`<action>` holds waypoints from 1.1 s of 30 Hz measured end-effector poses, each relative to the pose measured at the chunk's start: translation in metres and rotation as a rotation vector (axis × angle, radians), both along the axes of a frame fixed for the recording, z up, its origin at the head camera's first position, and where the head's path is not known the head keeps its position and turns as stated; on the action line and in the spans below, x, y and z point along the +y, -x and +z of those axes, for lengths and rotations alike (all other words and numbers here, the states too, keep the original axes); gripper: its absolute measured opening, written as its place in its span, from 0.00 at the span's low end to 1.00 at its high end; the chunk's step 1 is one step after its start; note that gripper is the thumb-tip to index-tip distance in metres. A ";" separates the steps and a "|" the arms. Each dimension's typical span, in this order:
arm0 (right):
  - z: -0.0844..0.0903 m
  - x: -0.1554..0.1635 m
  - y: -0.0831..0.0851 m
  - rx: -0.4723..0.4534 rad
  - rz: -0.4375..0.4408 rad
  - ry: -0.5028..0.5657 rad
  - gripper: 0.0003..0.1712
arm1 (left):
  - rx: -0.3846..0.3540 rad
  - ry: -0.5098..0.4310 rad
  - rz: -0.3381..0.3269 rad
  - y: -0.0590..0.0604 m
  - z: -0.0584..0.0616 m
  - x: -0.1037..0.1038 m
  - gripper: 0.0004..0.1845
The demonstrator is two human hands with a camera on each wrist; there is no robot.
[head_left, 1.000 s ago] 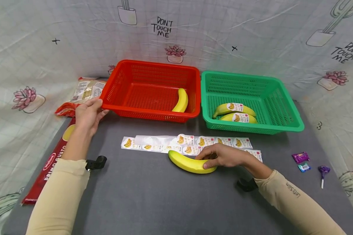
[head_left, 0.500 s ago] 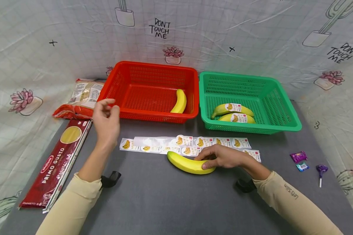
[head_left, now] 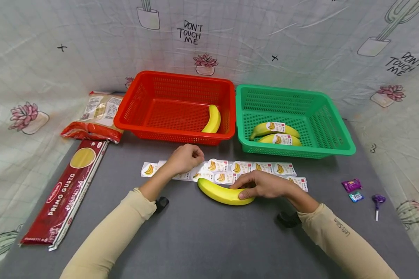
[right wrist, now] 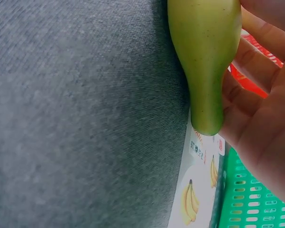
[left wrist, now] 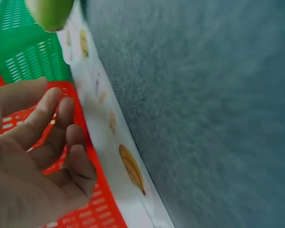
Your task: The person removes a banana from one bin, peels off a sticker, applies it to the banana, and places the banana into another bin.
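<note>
**Banana held down, sticker strip under the other hand**

A bare banana lies on the grey tabletop, the right hand curled over its right end. Just behind it, the left hand, fingers curled, rests on the sticker strip; whether it pinches a label cannot be told. Two labelled bananas lie in the green basket; one unlabelled banana waits in the red basket.
</note>
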State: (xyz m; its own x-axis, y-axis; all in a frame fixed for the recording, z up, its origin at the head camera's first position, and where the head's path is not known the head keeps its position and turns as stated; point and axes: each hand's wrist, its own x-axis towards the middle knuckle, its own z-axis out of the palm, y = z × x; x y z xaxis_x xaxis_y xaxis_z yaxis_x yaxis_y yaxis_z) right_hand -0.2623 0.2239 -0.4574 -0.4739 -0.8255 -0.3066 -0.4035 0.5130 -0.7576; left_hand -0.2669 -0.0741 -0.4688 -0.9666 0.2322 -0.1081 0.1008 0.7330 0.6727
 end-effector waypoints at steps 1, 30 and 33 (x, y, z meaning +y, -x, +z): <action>0.000 0.000 0.000 0.000 0.001 0.002 0.20 | -0.006 0.033 -0.002 0.003 -0.001 0.003 0.07; -0.004 0.002 -0.001 -0.081 -0.012 0.062 0.21 | -0.150 0.121 -0.002 0.018 -0.004 0.012 0.06; -0.005 0.002 -0.001 -0.085 -0.010 0.075 0.21 | -0.170 0.113 0.003 0.019 -0.003 0.012 0.07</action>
